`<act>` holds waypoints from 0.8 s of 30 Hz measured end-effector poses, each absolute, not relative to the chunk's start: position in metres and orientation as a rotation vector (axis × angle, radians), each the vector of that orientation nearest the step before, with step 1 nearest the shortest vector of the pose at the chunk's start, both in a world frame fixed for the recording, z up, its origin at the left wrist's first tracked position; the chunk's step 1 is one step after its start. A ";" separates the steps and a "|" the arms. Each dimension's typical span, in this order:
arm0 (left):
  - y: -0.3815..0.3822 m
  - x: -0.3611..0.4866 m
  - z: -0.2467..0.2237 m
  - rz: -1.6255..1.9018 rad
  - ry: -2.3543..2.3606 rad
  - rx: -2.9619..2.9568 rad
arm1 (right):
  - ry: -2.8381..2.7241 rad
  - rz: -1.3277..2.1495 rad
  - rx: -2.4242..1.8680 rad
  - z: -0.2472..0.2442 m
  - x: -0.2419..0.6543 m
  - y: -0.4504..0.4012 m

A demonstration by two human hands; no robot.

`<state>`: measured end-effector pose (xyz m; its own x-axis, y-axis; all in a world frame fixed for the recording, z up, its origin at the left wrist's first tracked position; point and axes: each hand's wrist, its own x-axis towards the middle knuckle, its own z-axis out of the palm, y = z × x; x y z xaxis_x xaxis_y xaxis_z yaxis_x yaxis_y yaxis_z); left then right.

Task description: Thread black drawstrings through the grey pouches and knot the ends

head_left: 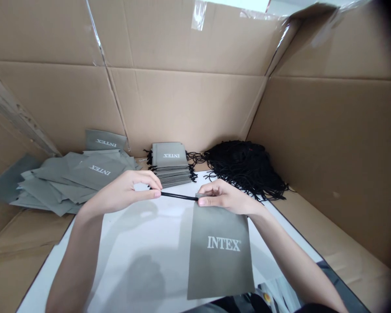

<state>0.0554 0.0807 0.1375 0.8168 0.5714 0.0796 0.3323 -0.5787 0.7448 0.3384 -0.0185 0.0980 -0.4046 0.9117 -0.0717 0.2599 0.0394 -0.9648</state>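
Note:
A grey INTEX pouch [220, 265] hangs upright above the white table, its top left corner pinched in my right hand [226, 196]. Out of that corner runs a doubled black cord [179, 196], stretched nearly level to the left. My left hand [135, 189] pinches the cord's far end between thumb and fingertips. The pouch's top right edge lies behind my right hand and wrist.
Loose grey pouches [74, 176] are heaped at the left. Behind my hands is a neat stack of corded pouches [171, 163], with a pile of black cords [244, 165] to its right. Cardboard walls [189, 100] enclose the white table [133, 261].

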 end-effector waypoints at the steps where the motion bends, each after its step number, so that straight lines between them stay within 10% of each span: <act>1: 0.081 0.055 0.137 0.417 0.673 2.237 | -1.717 1.378 -1.188 0.098 0.338 -0.019; 24: 0.079 0.060 0.131 0.453 0.716 2.144 | -1.734 1.285 -1.247 0.109 0.342 -0.018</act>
